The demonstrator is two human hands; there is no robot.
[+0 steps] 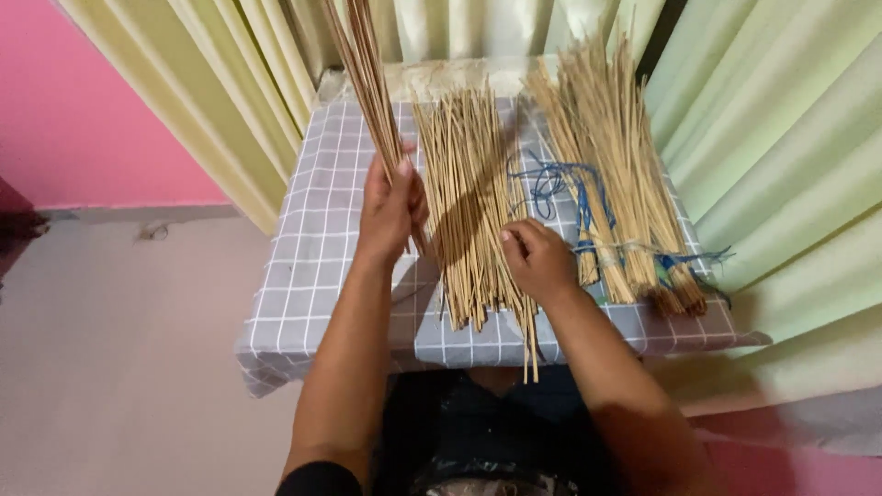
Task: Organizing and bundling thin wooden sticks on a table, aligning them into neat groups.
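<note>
Thin bamboo-coloured sticks throughout. The left hand [390, 207] is clamped around a raised bundle of sticks [367, 73]. Grip sits near the bundle's lower end; the rest rises up and away from the person, tilting slightly to the left, and runs out of the top of the view. Long axis near-vertical in the picture, so it points away from the body.

Just right of that hand lies a loose pile of sticks [469, 202] flat on the worktop [312, 248]. Its long axis also runs away from the person; near ends overhang the front edge, a few sticking out further than the rest. The right hand [537, 257] rests on the pile's right edge, fingers curled down onto the sticks. Whether it pinches any single stick I cannot tell. This pile lies between the two hands, touching the right, just beside the left. Right hand is the nearer one to it.

Further right of the right hand: a tied bundle of sticks [616, 174], fanned at the far end, bound near the close end, axis leaning slightly leftward as it goes away. Blue string [560, 184] lies looped between the loose pile and this bundle.

The worktop carries a grey cloth with a white grid. Pale green curtains [781, 138] hang behind and to the right; pink wall [83, 101] well left of the left hand.
</note>
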